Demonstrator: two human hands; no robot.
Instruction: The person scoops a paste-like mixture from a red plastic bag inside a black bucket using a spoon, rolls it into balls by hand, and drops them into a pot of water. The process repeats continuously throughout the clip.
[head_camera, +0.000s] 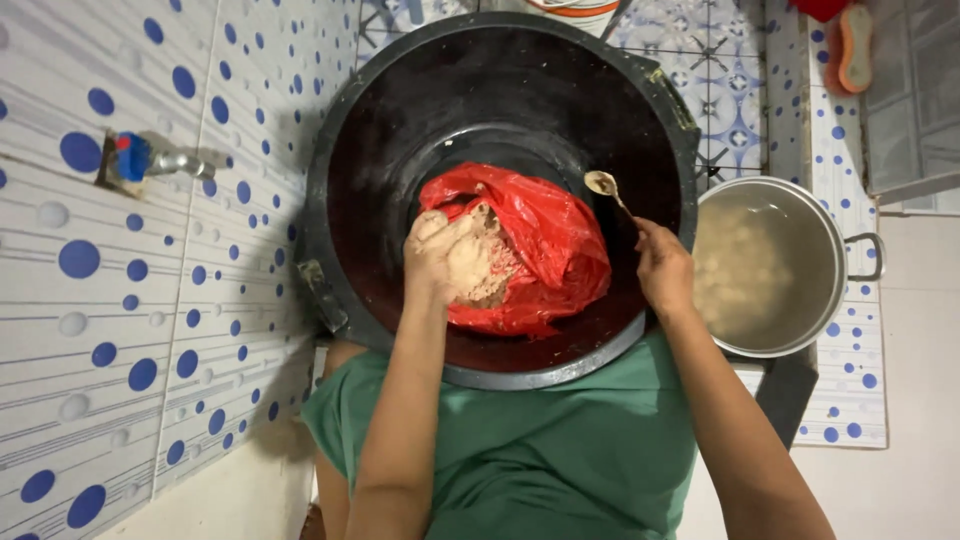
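Down inside the big round black plastic basin (340, 150), near its middle, lies a crumpled red plastic bag (545, 240) with its mouth open toward the left side. The person's left hand (445, 255) rests on the bag's opening, fingers curled and closed around a clump of pale beige, doughy powder (490, 265); the hand itself is dusted with the same stuff, and more of it sits in the bag just beside the knuckles. The right hand (662, 265) hovers over the basin's right rim, pinched tight on the handle of a small metal spoon (603, 185), whose bowl points up and left over the bag's upper right edge and carries a bit of the pale mix.

Just beyond the basin's right rim stands a round steel pot (835, 215) with a side handle, filled with cloudy liquid and pale lumps. On the wall at the left, white tiles with blue dots carry a small tap with a blue handle (150, 158). The person wears a green shirt (540, 450), pressed close against the basin's near rim.
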